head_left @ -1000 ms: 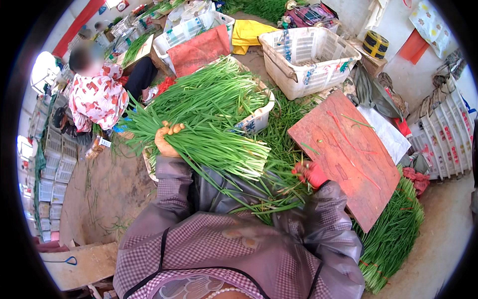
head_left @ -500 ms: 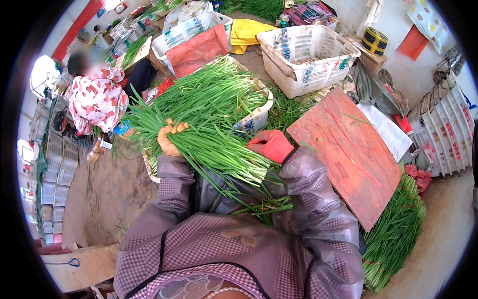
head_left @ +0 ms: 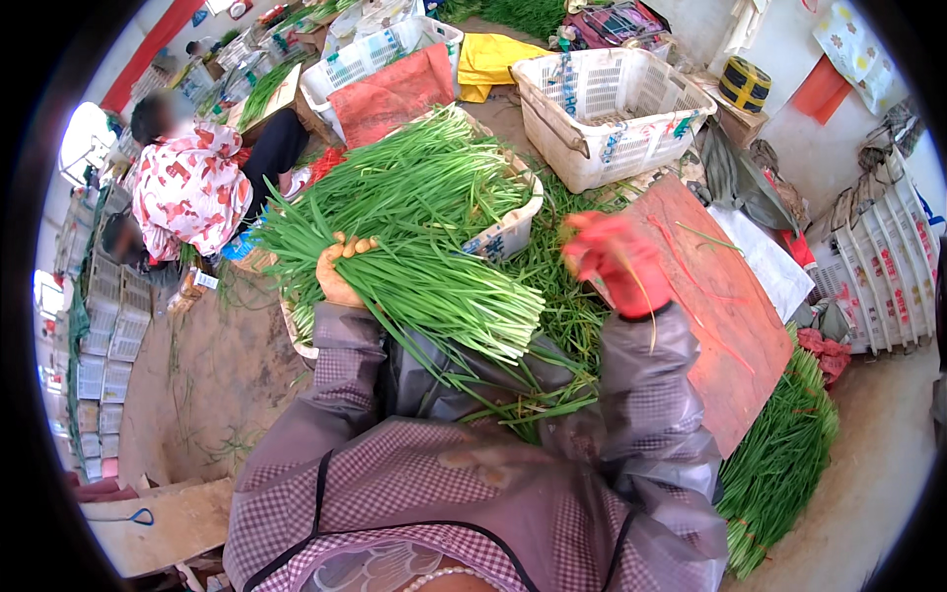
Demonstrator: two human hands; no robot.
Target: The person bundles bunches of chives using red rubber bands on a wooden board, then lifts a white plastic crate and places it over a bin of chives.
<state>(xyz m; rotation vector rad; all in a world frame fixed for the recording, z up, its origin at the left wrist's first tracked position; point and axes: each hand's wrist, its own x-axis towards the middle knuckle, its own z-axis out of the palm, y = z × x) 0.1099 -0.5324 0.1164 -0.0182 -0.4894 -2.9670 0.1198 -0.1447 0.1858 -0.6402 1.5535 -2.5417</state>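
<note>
My left hand (head_left: 340,273), in a tan glove, is closed round a thick bunch of garlic chives (head_left: 459,304). The pale cut ends point right and the green leaves spread left. My right hand (head_left: 626,264), in a red glove, is raised to the right of the bunch, beside a reddish board (head_left: 715,335). Motion smears its fingers; a thin yellowish strand (head_left: 639,281) trails at it. Beyond the bunch, a white basket (head_left: 515,232) is heaped with loose chives (head_left: 414,178). Stray leaves (head_left: 523,405) lie on my dark apron.
Another white basket (head_left: 612,148) stands far right, near a yellow cloth (head_left: 488,61). Tied chives (head_left: 779,464) lie beside the board at right. Stacked crates (head_left: 883,261) line the right wall. A seated person (head_left: 192,187) in a patterned top is at left.
My right hand has left the cut ends and moved right and away from me, toward the board. My left hand still grips the bunch in nearly the same place.
</note>
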